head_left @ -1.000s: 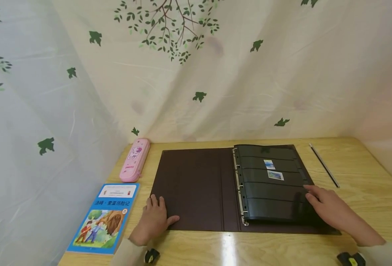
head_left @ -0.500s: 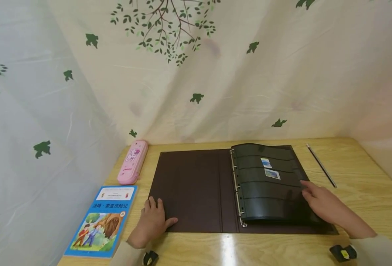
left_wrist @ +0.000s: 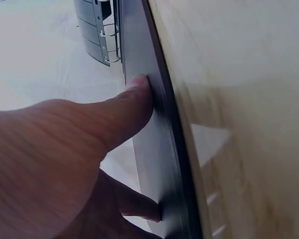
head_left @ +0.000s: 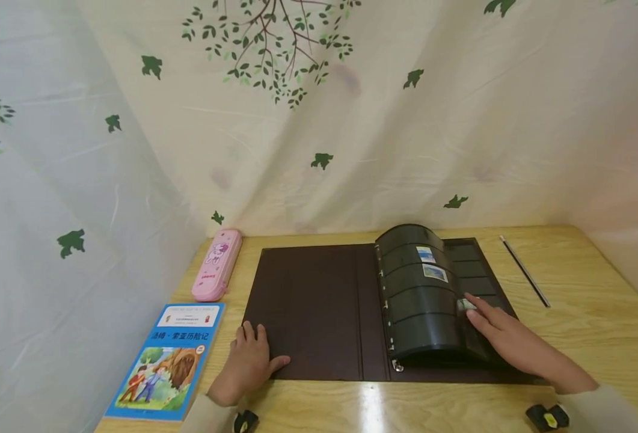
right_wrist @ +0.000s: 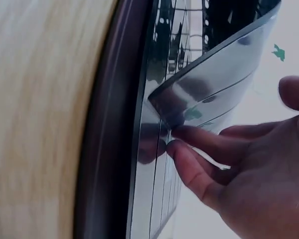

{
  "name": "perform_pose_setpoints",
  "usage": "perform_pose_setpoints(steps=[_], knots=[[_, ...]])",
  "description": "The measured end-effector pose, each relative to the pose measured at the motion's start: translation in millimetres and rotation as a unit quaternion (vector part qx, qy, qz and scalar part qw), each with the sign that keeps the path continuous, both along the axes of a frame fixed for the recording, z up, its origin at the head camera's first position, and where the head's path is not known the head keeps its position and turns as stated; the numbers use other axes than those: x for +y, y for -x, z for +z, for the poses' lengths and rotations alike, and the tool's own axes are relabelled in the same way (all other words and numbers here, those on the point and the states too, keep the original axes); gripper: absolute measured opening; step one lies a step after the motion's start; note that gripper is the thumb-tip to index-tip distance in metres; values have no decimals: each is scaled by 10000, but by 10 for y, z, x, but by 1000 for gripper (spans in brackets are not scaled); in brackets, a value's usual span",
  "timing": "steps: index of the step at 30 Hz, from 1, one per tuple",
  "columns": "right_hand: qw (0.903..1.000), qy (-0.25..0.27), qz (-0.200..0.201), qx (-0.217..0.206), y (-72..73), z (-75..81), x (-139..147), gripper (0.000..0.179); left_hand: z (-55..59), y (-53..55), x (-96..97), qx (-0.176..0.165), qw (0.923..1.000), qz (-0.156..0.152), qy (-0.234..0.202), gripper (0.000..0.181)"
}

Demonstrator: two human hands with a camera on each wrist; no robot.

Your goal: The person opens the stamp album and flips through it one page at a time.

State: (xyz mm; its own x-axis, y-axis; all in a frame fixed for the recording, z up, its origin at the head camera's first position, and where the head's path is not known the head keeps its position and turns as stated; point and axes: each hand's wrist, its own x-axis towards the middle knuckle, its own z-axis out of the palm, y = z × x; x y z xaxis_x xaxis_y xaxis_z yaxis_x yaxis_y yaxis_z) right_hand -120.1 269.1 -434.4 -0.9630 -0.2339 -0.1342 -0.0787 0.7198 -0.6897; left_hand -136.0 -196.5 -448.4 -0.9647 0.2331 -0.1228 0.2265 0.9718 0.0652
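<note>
Arching higher than before: black page [head_left: 417, 300], pinched by right hand [head_left: 510, 340]; left hand [head_left: 247, 364] spread

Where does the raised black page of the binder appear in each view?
Head: right of centre, the black page arches up, its outer edge pinched by the right hand.
Left wrist: at the top, left of centre, partly cut off by the frame.
Right wrist: upper half, slanting from near the centre to the upper right.
Shared landmark: the binder's dark brown cover.
</note>
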Motion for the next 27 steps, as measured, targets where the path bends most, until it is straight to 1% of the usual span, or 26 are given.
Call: perform_pose_setpoints(steps=[6,10,12,14,17,19,22,24,27], knots=[[9987,416,272,-84,-41,-20,-115,63,23,-13,2,32,10000,-13,-83,85],[9970,656,417,-29,-63,-24,-166,63,36,-19,3,-13,9999,9,-142,85],[9959,780,451,78,-79,-15,-183,62,31,-19,1,-22,9999,12,-143,85],[9952,830,442,269,-91,13,-198,61,27,-16,-4,-27,9999,20,-137,85],[9923,934,431,692,-113,78,-201,58,14,-10,-7,-24,9999,25,-150,86],[9885,1042,421,1014,-131,138,-194,57,-1,-4,-8,-35,9998,40,-166,86],[9799,1266,465,1471,-167,235,-180,55,-16,1,-9,-39,9997,59,-220,87],[9752,1272,441,1754,-199,300,-176,54,-27,4,-12,-38,9997,72,-232,87],[9718,1247,365,1969,-245,390,-173,54,-36,2,-13,-24,9996,101,-246,87]])
